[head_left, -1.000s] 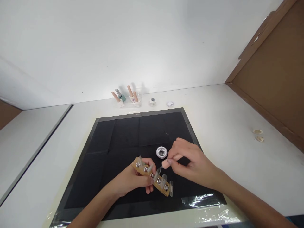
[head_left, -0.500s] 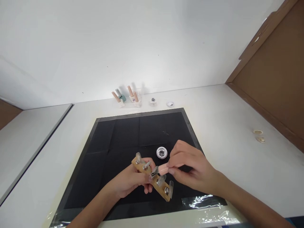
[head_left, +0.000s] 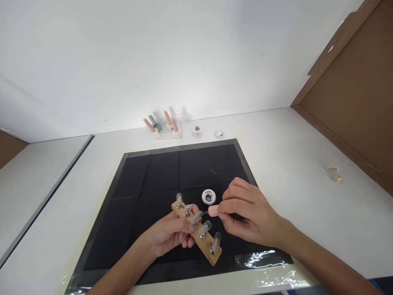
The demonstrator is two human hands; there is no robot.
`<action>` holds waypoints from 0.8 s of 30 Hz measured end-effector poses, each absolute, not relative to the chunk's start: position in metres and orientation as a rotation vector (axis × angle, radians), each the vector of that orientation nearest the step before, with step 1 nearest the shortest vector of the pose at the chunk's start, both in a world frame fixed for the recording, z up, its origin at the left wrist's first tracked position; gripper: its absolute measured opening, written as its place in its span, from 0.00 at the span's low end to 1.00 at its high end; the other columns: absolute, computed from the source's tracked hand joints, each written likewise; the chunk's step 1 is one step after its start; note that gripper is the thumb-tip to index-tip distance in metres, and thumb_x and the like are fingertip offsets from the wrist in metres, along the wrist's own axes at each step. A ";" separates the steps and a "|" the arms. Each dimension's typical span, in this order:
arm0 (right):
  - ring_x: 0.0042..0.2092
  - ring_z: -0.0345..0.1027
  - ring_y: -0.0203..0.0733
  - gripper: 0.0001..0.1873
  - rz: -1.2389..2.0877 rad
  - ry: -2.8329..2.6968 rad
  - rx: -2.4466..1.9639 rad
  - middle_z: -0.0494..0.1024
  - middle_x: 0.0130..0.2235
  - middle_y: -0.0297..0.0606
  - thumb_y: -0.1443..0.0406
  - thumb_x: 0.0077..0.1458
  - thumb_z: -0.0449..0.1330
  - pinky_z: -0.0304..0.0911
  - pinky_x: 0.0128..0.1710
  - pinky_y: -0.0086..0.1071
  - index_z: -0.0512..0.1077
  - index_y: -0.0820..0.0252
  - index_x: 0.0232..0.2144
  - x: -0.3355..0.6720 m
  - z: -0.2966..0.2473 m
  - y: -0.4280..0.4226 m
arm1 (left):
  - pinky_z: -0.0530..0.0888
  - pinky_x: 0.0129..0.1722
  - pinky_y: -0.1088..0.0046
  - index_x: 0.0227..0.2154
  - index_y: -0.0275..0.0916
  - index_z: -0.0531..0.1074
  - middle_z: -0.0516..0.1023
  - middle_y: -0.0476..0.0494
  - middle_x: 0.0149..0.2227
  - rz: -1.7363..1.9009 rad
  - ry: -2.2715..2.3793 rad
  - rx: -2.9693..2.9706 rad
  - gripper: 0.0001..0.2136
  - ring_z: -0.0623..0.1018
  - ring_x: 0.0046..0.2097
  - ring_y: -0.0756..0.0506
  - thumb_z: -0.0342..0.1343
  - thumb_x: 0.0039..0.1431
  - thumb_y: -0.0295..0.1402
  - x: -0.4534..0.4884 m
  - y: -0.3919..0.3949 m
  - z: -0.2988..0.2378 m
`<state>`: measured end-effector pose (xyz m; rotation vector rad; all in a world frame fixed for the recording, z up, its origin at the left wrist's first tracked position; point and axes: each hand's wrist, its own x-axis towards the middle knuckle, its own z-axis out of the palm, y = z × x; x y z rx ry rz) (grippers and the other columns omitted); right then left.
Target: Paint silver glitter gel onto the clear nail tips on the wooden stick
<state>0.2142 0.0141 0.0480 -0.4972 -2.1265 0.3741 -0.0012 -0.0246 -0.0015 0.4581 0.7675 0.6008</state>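
My left hand is closed around a small wooden nail tip stand, thumb on top and fingers beneath. Several clear false nails stand on metal posts along it. Between the thumb and fingers of my right hand is a nail polish brush with a pale pink handle. Its bristle end reaches the middle false nail; I cannot tell whether it presses on it. Just beyond the stand, a small round dish with silvery dark contents lies on the black mat.
Behind the mat, several nail polish bottles lean in a clear tray. A small jar and a round lid sit to their right. Two small round pieces lie far right, near a brown cardboard panel.
The stand has tilted in my left hand, so the false nails show at a different angle. My right hand has shifted slightly, with the brush now lying more level toward the middle nail.
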 end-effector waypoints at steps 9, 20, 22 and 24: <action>0.27 0.60 0.35 0.06 0.396 -2.132 -0.447 0.72 0.25 0.33 0.74 0.54 0.57 0.60 0.27 0.31 0.68 0.59 0.31 0.213 0.044 0.015 | 0.66 0.16 0.87 0.28 0.35 0.69 0.72 0.51 0.22 0.602 0.739 0.438 0.09 0.71 0.17 0.57 0.61 0.41 0.24 -0.001 -0.026 -0.004; 0.27 0.62 0.34 0.06 0.366 -2.136 -0.406 0.72 0.25 0.32 0.73 0.56 0.56 0.62 0.27 0.31 0.68 0.58 0.33 0.213 0.044 0.016 | 0.66 0.16 0.87 0.28 0.35 0.69 0.73 0.51 0.22 0.586 0.743 0.416 0.10 0.71 0.17 0.57 0.61 0.40 0.24 -0.001 -0.025 -0.003; 0.26 0.60 0.34 0.08 0.315 -2.143 -0.444 0.70 0.24 0.31 0.75 0.53 0.56 0.60 0.26 0.31 0.68 0.58 0.31 0.214 0.046 0.016 | 0.67 0.15 0.88 0.27 0.35 0.69 0.73 0.52 0.22 0.585 0.743 0.416 0.10 0.71 0.16 0.57 0.62 0.39 0.24 -0.001 -0.026 -0.003; 0.25 0.59 0.34 0.09 0.320 -2.118 -0.468 0.69 0.23 0.31 0.75 0.52 0.56 0.59 0.25 0.31 0.67 0.57 0.30 0.216 0.047 0.016 | 0.67 0.15 0.88 0.27 0.35 0.69 0.73 0.52 0.22 0.587 0.743 0.418 0.10 0.71 0.16 0.57 0.63 0.39 0.25 -0.001 -0.026 -0.002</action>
